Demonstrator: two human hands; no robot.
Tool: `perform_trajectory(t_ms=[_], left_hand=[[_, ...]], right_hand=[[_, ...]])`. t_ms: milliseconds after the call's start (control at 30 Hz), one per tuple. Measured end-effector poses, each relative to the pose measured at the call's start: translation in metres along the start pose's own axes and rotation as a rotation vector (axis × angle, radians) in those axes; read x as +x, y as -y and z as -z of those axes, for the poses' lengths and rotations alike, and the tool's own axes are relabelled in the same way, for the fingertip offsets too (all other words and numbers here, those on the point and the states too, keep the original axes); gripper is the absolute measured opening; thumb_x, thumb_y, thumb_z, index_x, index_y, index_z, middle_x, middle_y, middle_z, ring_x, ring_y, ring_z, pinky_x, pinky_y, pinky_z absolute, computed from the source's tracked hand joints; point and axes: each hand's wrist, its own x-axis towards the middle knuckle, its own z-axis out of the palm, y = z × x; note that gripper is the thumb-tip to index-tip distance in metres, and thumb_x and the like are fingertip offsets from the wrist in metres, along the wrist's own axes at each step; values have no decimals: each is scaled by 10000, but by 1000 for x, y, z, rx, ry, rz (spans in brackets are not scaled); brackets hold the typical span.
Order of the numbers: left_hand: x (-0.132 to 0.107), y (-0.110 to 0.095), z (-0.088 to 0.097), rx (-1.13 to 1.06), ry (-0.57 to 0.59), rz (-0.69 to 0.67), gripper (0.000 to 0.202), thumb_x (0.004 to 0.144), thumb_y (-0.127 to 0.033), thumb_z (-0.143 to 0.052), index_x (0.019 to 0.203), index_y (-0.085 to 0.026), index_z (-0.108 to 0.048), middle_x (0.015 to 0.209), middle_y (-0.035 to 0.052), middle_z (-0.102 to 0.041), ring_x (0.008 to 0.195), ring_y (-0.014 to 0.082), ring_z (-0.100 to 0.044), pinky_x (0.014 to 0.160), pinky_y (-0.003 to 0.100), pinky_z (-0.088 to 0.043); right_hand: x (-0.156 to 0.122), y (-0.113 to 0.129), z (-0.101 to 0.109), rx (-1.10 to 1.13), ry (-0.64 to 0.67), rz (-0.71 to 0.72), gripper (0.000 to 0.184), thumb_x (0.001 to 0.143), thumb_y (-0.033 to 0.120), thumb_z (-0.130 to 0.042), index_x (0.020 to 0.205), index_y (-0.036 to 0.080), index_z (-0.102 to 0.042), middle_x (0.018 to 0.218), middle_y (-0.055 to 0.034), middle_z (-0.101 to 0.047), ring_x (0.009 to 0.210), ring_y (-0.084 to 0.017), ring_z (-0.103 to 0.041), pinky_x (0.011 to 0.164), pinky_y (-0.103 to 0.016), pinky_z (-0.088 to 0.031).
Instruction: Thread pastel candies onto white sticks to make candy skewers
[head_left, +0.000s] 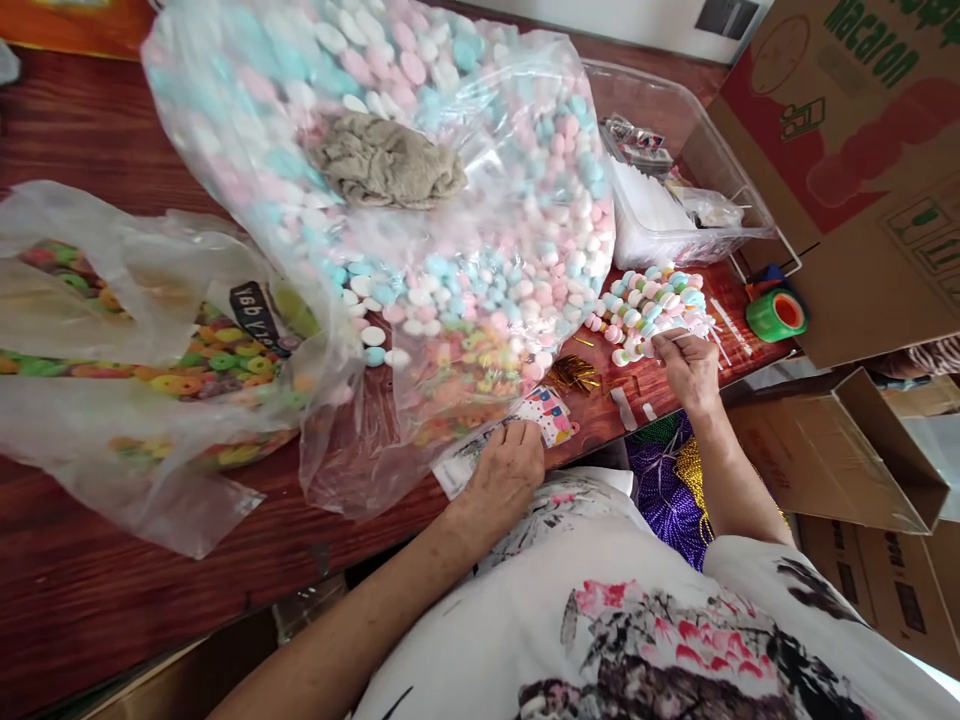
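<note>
My left hand [507, 462] rests at the table's front edge, fingers curled down and together over a small printed packet [551, 415]; its fingertips are hidden. Farther right, my right hand [688, 370] has thumb and forefinger closed at the near edge of a bundle of candy necklaces [652, 305], strung with pink, white, blue and green beads. Between the hands lies a gold twist-tie bunch [574, 374], near small white paper scraps [622, 408]. A big clear bag of pastel candy beads [517, 290] stands just beyond my left hand.
At left sprawls another plastic bag of fruit-coloured rings [225, 350]. A crumpled brown cloth [386, 160] sits on the big bag. Behind the necklaces are a clear plastic bin [690, 110] and a green tape roll [776, 315]. Cardboard boxes [847, 450] and purple bead strands [667, 490] are at right.
</note>
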Motion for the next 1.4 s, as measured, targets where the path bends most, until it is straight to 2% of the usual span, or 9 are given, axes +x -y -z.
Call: perform_trajectory(t_ms=[133,267,400,633,700,800,933,1200,1400], left_hand=[[-2,-2,10,-85,42,37,211,867,-100,-487,1011,-66,-637,941,152,-571,880,283,-517,732,410,-432],[7,-14,12,-7,63,71,246,843,2,-447,970,-33,-654,895,170,-599,841,276,-548,646,366,-397],[14,-14,8,21,56,102,220,844,16,-464,899,-42,-669,810,153,-622,771,263,-571,589,335,-365],[-4,15,-14,18,-434,56,179,918,-90,-489,869,-140,-655,792,84,-632,768,230,-544,674,355,-394],[-8,17,-20,19,-506,59,193,911,-89,-499,791,-158,-633,727,63,-603,724,218,-520,653,350,-380],[-11,11,-23,-39,-424,145,184,880,-72,-530,740,-162,-607,736,65,-602,730,216,-520,660,341,-404],[-15,3,-16,-141,-263,233,144,839,-47,-547,888,-137,-647,894,99,-651,869,249,-553,726,350,-457],[-9,25,-17,-417,-503,259,189,890,-131,-561,714,-170,-616,757,59,-603,769,200,-532,676,315,-442],[-18,22,-19,-248,-426,171,204,876,-48,-495,859,-140,-677,847,102,-657,787,224,-549,685,340,-464]], right_hand=[[5,-6,0,7,44,-30,242,851,331,-607,753,150,-734,597,17,-623,570,-107,-534,610,-273,-443],[6,3,-1,-31,62,44,222,846,310,-613,764,152,-747,670,-14,-686,638,-127,-597,664,-292,-473],[0,6,-2,-62,-33,77,205,832,302,-651,946,163,-750,687,-10,-690,596,-128,-589,611,-294,-469],[-10,10,4,91,-171,180,99,854,275,-661,811,207,-717,770,-10,-711,731,-155,-655,712,-323,-508],[-10,13,2,57,-193,204,93,856,264,-659,800,209,-709,751,-4,-696,716,-152,-643,700,-320,-504],[-9,15,-1,-43,-163,239,85,858,235,-647,799,212,-704,748,-7,-687,717,-153,-637,688,-318,-498],[-9,15,-2,-122,-142,277,80,856,215,-647,802,210,-706,759,-18,-696,726,-159,-646,681,-318,-497],[-14,14,-5,-13,-231,164,119,884,291,-625,850,208,-703,779,-14,-698,735,-161,-650,696,-318,-505],[-13,14,-13,-209,-176,236,170,886,238,-583,766,197,-697,731,-40,-715,709,-183,-668,667,-319,-506]])
